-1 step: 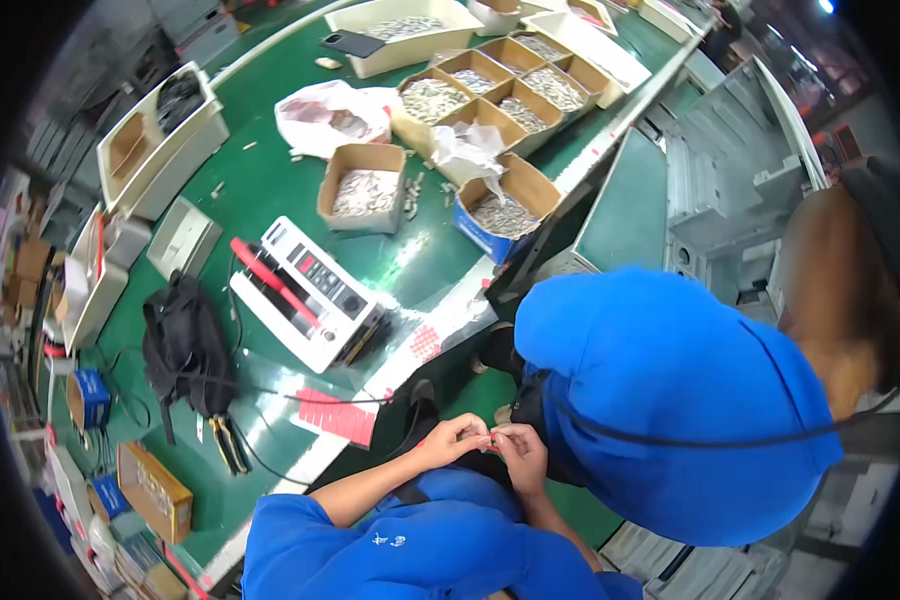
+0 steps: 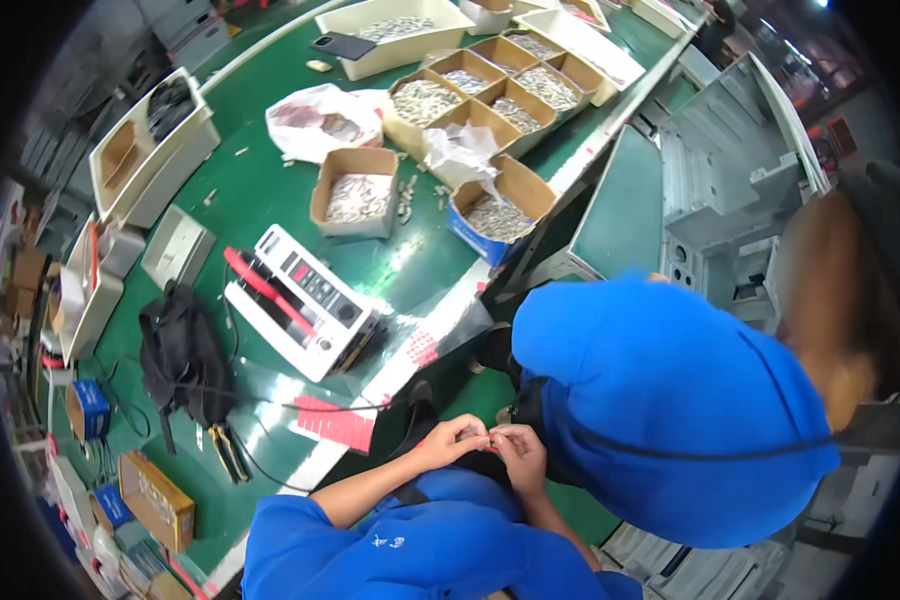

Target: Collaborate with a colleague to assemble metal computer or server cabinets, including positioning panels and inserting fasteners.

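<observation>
In front of my body, my left hand (image 2: 451,443) and my right hand (image 2: 521,456) meet with fingertips pinched together. Between them is a small red piece (image 2: 491,443), too small and too covered by the fingers to name. Both hands are closed on it, held off the table's edge. Just left of them, a sheet of red stickers (image 2: 336,424) lies at the table's near edge. Beyond it stands a white machine (image 2: 305,302) with a red handle and a control panel.
Boxes of small metal parts (image 2: 360,205) stand on the green table (image 2: 245,185). A black bag (image 2: 183,350) and yellow-handled pliers (image 2: 228,455) lie at left. A co-worker in a blue shirt (image 2: 670,410) is close on my right, before a grey metal cabinet (image 2: 715,190). Dark cables cross the table edge.
The table and its things have shifted slightly in the picture, mostly leftward. My hands stay pinched together in the same place.
</observation>
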Action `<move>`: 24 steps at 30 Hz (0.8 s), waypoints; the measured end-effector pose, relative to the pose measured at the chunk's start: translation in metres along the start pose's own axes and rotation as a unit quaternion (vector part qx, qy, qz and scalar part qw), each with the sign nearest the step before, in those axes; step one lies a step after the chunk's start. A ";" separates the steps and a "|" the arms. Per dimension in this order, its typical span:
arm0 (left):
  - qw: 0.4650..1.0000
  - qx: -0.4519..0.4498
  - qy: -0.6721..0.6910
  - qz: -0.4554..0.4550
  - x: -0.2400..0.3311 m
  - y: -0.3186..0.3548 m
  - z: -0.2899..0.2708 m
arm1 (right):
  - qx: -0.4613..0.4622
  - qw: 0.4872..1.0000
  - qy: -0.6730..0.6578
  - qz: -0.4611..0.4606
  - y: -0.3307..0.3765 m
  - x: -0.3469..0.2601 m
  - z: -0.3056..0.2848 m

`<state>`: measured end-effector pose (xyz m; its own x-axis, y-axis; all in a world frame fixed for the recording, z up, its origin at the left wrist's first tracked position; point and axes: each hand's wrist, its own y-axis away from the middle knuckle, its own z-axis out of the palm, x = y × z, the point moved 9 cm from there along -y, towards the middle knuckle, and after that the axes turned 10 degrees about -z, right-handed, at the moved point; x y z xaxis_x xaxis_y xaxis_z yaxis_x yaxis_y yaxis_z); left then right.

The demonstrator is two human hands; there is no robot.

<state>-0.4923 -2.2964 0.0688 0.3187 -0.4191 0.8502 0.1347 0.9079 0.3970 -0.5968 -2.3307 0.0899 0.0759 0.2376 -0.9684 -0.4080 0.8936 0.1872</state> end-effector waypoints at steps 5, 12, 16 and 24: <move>0.999 -0.004 -0.022 -0.025 0.007 -0.024 -0.018 | 0.024 0.999 -0.016 -0.026 -0.028 -0.004 0.007; 0.994 -0.033 0.045 -0.095 0.013 -0.058 -0.023 | 0.060 0.997 -0.034 -0.047 -0.053 -0.008 -0.003; 0.991 -0.028 0.074 -0.111 0.018 -0.075 -0.015 | 0.079 0.992 -0.009 -0.093 -0.057 -0.013 -0.018; 0.992 -0.060 0.031 -0.109 0.023 -0.101 0.015 | 0.126 0.987 -0.037 -0.096 -0.056 -0.022 -0.051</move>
<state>-0.5128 -2.3979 0.0533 0.3263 -0.6082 0.7237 0.3167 0.7916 0.5225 -0.6224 -2.4056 0.0924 0.1995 0.0736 -0.9771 -0.1422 0.9888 0.0454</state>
